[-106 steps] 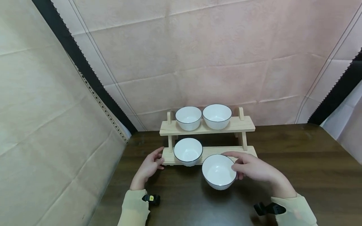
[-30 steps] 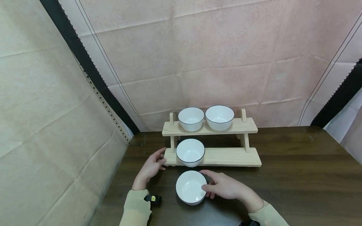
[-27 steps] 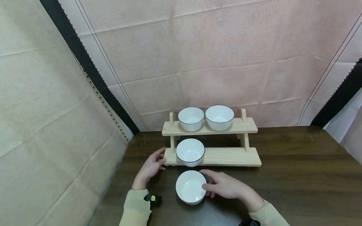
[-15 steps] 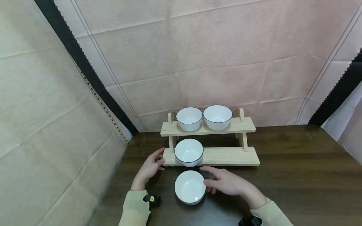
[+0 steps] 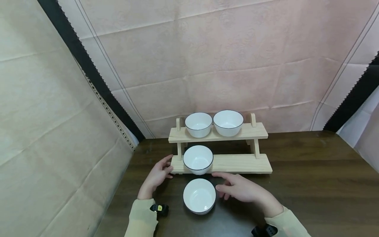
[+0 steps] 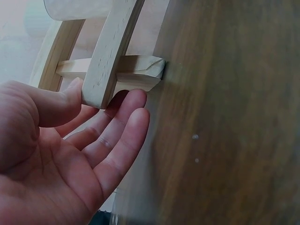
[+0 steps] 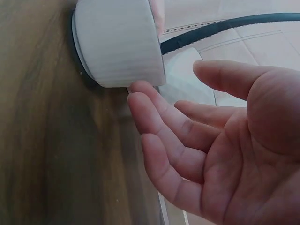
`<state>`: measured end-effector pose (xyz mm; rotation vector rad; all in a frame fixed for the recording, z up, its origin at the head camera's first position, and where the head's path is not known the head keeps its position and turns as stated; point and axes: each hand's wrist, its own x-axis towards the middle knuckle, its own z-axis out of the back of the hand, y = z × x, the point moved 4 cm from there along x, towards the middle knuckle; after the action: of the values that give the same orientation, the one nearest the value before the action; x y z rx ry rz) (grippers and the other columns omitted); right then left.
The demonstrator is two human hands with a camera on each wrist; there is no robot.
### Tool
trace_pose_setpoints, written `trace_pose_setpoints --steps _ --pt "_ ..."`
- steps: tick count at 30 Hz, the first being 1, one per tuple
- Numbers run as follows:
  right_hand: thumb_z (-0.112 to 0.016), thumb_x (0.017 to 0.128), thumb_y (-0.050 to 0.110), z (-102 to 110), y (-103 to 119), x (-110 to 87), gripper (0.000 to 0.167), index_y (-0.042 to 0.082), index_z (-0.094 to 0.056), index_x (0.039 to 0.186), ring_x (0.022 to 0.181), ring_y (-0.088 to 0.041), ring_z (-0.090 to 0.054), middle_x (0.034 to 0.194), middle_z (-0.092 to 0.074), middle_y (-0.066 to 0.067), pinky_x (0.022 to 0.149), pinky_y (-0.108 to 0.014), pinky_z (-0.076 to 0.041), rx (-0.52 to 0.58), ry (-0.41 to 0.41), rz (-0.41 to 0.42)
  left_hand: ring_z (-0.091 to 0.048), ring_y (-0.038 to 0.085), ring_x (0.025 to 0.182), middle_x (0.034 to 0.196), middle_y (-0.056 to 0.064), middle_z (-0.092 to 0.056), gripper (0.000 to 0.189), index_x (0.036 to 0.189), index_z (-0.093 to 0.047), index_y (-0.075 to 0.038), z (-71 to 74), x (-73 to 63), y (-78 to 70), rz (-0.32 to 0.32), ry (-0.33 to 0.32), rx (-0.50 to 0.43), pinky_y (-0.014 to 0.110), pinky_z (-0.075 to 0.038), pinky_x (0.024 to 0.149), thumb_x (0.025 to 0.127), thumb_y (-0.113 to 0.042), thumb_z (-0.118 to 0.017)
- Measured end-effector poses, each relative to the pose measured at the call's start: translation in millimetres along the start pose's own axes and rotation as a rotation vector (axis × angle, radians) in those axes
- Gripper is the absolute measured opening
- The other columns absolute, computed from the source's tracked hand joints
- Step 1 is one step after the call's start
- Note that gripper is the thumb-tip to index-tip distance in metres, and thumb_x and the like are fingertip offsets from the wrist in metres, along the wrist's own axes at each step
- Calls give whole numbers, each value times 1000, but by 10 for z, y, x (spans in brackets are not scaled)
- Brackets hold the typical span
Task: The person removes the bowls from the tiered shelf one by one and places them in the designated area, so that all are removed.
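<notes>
On the dark table [image 5: 311,177], seen from the head, the front bowl [image 5: 199,196] stands upright just ahead of the wooden rack [image 5: 240,164], apart from it. The right hand [image 5: 242,190] is beside its right side, thumb and forefinger spread, holding nothing. Two bowls sit side by side on the upper shelf [image 5: 254,131]: the left upper bowl [image 5: 198,123] and the right upper bowl [image 5: 228,122]. The lower bowl [image 5: 198,159] sits toward the left of the bottom board. All four show bare white insides, with no contents visible.

From the left wrist, the left hand grips the rack's end lightly, thumb on one side of the board and fingers behind. The wood looks stiff and fairly light; its end is probably a sound place to steady it.

From the right wrist, the fingers curve loosely near the bowl's ribbed wall; whether a fingertip touches I cannot tell. Its glossy surface suggests something hard, rather slippery and perhaps chippable, best taken by rim and outer wall together.
</notes>
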<state>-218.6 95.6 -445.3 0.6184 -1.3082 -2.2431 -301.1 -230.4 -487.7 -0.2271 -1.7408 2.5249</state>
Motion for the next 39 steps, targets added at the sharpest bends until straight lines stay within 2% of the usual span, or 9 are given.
trace_pose_setpoints --steps 10,15,18,28,35,39 --pt "-57 103 34 247 86 -135 46 13 -52 144 85 -25 -69 91 -72 -4 78 -41 -53 -73 -32 69 -63 25 100 127 17 -58 52 154 -40 -15 -1 2 -32 4 -5 10 40 -59 80 104 -8 -52" --pt "-56 104 29 403 106 -152 42 7 -55 140 87 -30 -69 93 -71 -6 82 -47 -54 -35 -60 75 -63 25 100 126 17 -58 53 155 -38 -13 -22 4 -58 -5 7 11 40 -59 80 104 -8 -52" --pt "-57 104 27 479 140 -128 40 4 -56 137 88 -30 -69 95 -70 -9 81 -47 -55 -6 -89 65 -63 25 101 126 17 -58 52 155 -38 -13 -30 10 -59 -5 11 10 40 -59 81 105 -8 -52" --pt "-61 102 34 579 190 117 45 9 -55 139 88 -27 -70 98 -71 -11 78 -41 -56 43 -248 22 -63 25 101 127 16 -58 52 155 -39 -15 -13 8 -10 12 2 10 41 -58 81 105 -9 -52" --pt "-64 99 37 542 196 326 51 12 -52 142 82 -27 -72 96 -72 -10 75 -39 -56 100 -354 -22 -64 25 100 125 16 -59 52 155 -39 -13 -7 -6 -12 1 -1 10 41 -59 80 105 -8 -52" --pt "-67 96 43 496 214 410 60 14 -49 145 79 -24 -71 94 -72 -8 74 -38 -54 76 -390 -48 -64 25 99 125 16 -59 52 155 -39 -14 2 -12 0 4 -5 17 40 -59 80 105 -9 -52"
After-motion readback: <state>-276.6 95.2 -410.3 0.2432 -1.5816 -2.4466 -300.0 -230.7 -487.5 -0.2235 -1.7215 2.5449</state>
